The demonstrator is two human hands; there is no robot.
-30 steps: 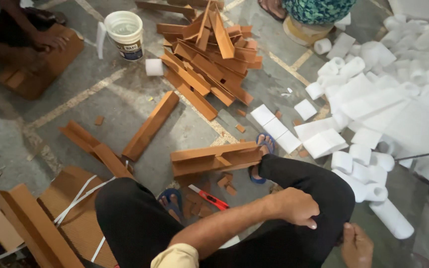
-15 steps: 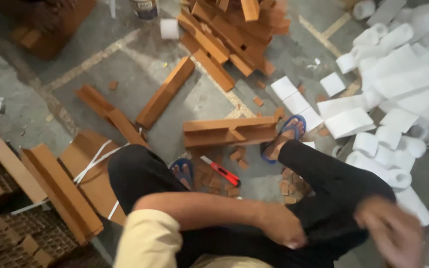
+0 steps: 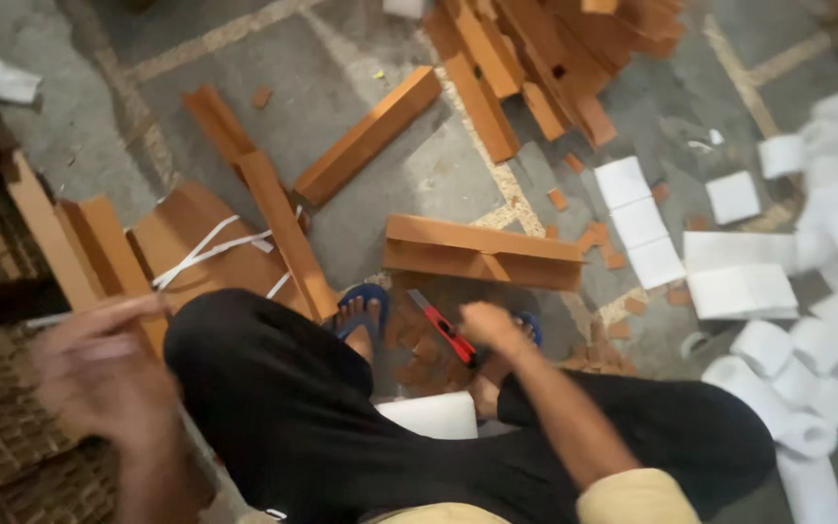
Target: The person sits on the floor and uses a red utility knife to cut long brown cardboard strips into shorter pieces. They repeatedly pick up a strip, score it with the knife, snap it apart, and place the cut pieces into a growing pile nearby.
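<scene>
On grey concrete floor (image 3: pixel 361 58), right hand (image 3: pixel 487 325) fingers on red utility knife (image 3: pixel 443 327), left hand (image 3: pixel 99 374) blurred, grip unclear.

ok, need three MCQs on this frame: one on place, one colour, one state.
1. Where is the red-handled utility knife?
A. on the grey floor between the feet
B. in the left hand
C. on top of the white paper rolls

2. What colour are the rubber sandals?
A. green
B. blue
C. white

3. How is the long folded brown cardboard piece beyond the knife?
A. standing upright
B. lifted in the right hand
C. lying on the floor, unheld

Answers:
1 A, it lies between the two sandalled feet, right by the right hand.
2 B, blue straps show on both feet.
3 C, it rests flat and no hand touches it.
</scene>
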